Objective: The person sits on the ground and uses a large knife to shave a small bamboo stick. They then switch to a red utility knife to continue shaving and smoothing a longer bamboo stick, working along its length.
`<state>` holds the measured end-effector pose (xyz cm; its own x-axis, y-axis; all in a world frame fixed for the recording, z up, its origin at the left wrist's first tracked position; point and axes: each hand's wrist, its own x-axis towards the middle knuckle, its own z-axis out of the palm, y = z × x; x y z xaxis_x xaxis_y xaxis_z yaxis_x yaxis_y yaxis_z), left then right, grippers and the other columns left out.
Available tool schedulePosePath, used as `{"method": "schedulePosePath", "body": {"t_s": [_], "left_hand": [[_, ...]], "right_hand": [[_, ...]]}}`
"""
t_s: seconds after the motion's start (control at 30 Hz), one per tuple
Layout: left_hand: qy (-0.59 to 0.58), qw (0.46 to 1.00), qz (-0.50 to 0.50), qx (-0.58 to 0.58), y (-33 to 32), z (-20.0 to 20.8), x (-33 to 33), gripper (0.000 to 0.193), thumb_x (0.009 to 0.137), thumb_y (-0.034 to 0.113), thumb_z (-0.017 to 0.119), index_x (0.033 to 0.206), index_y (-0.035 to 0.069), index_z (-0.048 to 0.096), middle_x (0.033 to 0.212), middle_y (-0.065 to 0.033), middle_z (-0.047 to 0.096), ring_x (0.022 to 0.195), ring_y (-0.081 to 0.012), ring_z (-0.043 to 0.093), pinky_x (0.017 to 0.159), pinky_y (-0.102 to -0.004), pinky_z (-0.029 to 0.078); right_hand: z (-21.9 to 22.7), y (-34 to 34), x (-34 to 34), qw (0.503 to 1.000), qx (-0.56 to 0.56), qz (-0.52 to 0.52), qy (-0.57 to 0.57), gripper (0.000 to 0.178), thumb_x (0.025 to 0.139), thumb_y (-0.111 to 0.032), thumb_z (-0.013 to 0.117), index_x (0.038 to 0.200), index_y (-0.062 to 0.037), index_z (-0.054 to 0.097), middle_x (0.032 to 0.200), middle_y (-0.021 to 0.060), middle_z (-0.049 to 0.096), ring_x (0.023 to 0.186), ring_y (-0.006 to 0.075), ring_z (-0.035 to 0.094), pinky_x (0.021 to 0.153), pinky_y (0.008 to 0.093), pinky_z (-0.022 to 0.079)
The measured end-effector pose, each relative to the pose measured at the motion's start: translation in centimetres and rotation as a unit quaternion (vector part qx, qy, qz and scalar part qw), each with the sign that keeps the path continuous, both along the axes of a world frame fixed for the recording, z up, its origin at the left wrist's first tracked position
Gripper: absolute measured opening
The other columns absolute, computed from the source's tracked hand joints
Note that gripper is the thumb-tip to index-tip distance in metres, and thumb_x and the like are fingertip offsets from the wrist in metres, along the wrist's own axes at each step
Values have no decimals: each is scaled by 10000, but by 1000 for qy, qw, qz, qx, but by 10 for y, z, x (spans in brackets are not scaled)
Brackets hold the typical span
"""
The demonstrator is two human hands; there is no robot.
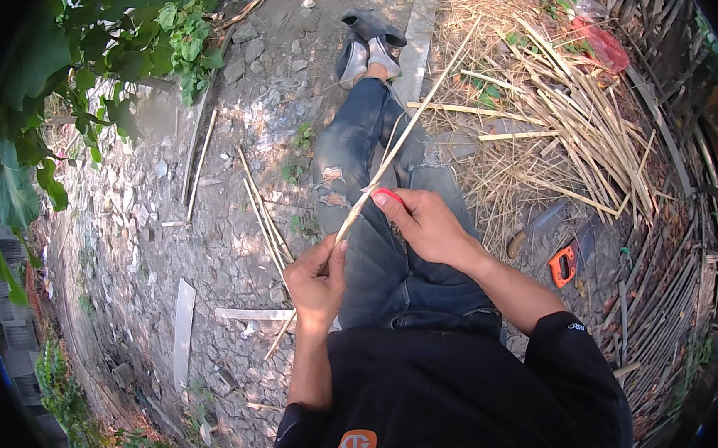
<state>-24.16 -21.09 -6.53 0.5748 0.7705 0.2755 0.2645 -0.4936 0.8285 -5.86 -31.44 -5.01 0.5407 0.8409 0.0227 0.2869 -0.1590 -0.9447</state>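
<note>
A long pale stick, likely bamboo or cane [429, 101], slants across my lap from lower left to upper right. My left hand [316, 283] pinches it near its lower end. Closed round a small red-handled tool [388, 194], my right hand [431, 229] meets the stick a little above the left one. The tool's working end is mostly hidden, though it looks like a small knife against the stick. A thin strand [392, 132] stands away from the stick just above the tool.
My legs in torn jeans [354, 153] stretch ahead. At right lie a heap of pale sticks [572, 113], an orange-handled saw [563, 265] and a wooden-handled blade [534, 228]. Loose sticks [263, 214] and a flat board [185, 328] lie left. Leafy branches [105, 50] hang upper left.
</note>
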Motion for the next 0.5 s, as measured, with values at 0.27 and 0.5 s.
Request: {"method": "schedulePosePath", "body": {"t_s": [0.27, 0.5], "left_hand": [[10, 997, 2, -78, -4, 0, -3, 159, 939, 25, 740, 1079, -49, 762, 655, -35, 632, 561, -25, 528, 491, -210, 381], [-1, 999, 11, -36, -3, -1, 0, 161, 935, 39, 746, 1075, -39, 766, 644, -41, 636, 546, -31, 536, 488, -217, 385]], "right_hand": [[-12, -3, 6, 925, -22, 92, 368, 562, 1098, -482, 476, 698, -87, 497, 536, -55, 406, 491, 50, 389, 461, 255, 329], [-21, 1, 4, 996, 23, 19, 82, 569, 1093, -491, 485, 754, -40, 556, 579, -44, 413, 557, 46, 371, 507, 273, 339]]}}
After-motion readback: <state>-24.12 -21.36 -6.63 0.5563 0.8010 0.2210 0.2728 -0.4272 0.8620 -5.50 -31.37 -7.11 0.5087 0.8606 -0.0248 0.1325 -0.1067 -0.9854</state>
